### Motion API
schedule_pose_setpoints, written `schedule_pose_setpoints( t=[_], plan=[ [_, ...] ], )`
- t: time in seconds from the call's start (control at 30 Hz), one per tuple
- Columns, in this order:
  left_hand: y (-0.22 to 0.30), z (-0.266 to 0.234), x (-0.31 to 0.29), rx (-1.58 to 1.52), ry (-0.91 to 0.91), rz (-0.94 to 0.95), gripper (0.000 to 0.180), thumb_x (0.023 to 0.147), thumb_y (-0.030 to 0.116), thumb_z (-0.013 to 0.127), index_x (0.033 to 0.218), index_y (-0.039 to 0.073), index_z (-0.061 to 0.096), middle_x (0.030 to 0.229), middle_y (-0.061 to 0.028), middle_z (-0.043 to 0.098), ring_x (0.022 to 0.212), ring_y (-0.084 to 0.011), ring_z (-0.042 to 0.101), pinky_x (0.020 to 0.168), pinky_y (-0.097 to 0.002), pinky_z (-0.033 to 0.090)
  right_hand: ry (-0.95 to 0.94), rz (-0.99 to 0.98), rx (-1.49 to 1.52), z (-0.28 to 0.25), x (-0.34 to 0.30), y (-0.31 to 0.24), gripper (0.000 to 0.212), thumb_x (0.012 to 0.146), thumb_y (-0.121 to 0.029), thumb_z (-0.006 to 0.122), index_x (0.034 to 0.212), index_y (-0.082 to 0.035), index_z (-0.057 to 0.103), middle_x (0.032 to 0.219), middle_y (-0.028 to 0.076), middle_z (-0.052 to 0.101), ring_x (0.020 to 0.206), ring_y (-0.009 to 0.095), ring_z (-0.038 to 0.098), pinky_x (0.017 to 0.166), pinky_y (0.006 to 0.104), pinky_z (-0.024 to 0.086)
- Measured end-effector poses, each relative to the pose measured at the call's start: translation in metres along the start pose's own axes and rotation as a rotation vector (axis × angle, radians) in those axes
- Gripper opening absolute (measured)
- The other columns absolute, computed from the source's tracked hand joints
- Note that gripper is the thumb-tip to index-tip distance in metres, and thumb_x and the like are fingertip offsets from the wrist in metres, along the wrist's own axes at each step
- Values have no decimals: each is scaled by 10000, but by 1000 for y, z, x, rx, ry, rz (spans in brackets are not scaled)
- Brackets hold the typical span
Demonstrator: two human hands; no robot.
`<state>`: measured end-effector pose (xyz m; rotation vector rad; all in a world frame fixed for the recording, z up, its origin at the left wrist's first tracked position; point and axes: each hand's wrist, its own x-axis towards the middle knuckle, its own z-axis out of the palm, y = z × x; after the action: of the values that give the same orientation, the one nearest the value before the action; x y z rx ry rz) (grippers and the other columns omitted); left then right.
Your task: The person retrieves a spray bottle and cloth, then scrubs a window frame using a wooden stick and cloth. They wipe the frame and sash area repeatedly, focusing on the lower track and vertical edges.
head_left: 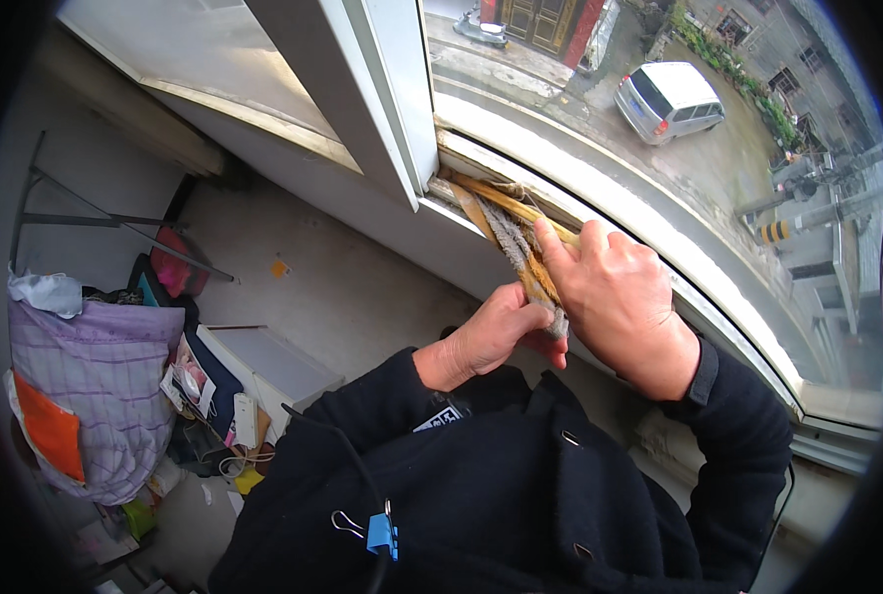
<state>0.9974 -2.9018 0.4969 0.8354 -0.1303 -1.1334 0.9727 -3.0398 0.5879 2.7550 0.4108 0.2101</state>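
Note:
A grey and tan dirty rag (514,246) hangs twisted over the inner edge of the window sill track (483,158). My left hand (493,335) pinches its lower end between thumb and fingers. Along the track lies a thin yellowish stick (499,200), its far end by the corner of the sliding sash (399,129). My right hand (615,302) is closed over the stick's near end, with the thumb beside the rag. The right fingertips are hidden behind the hand, against the window frame.
Beyond the glass are a road and a silver van (671,99). At the left, a purple checked cloth (95,386) covers a pile near a metal frame (95,220). A white box (263,366) and cables lie on the floor. A blue binder clip (382,536) holds a cord on my jacket.

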Motion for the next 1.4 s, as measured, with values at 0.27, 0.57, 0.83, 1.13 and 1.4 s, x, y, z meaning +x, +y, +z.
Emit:
schedule_pose_setpoints(
  t=[0.27,0.57,0.83,1.13,1.4],
  plan=[
    [5,-17,-3,40,-38,-41,187,849,101,493,939,-51,556,782,-119,626,661,-203,643,659,-306,552,51,-18,48,-6,3,3,501,731,-192,600,1231,-157,587,754,49,483,599,167,547,487,300,440],
    [13,-34,1,145,-172,-180,244,884,73,508,1079,-67,552,902,-150,640,746,-215,657,713,-325,552,-19,-162,84,12,17,4,445,746,-175,599,1165,-29,619,691,68,525,561,184,564,428,294,443],
    [24,-48,-5,74,-135,-129,267,956,142,503,1145,-47,507,943,-150,636,753,-222,660,718,-320,550,58,-278,-23,25,30,-3,423,777,-183,587,1141,31,612,666,78,549,539,185,553,426,286,426],
    [11,-35,-2,8,-138,-104,288,949,216,534,1127,-8,500,931,-127,634,738,-220,659,719,-337,547,-61,16,237,-2,15,4,505,732,-188,638,1224,-99,567,778,88,520,663,241,596,528,351,481],
    [1,-21,3,-29,-126,-33,298,941,264,564,1089,11,508,904,-111,627,707,-201,663,686,-320,555,-151,-143,119,-13,29,12,497,751,-160,608,1236,-66,561,787,118,533,643,251,602,529,355,483]
  ],
)
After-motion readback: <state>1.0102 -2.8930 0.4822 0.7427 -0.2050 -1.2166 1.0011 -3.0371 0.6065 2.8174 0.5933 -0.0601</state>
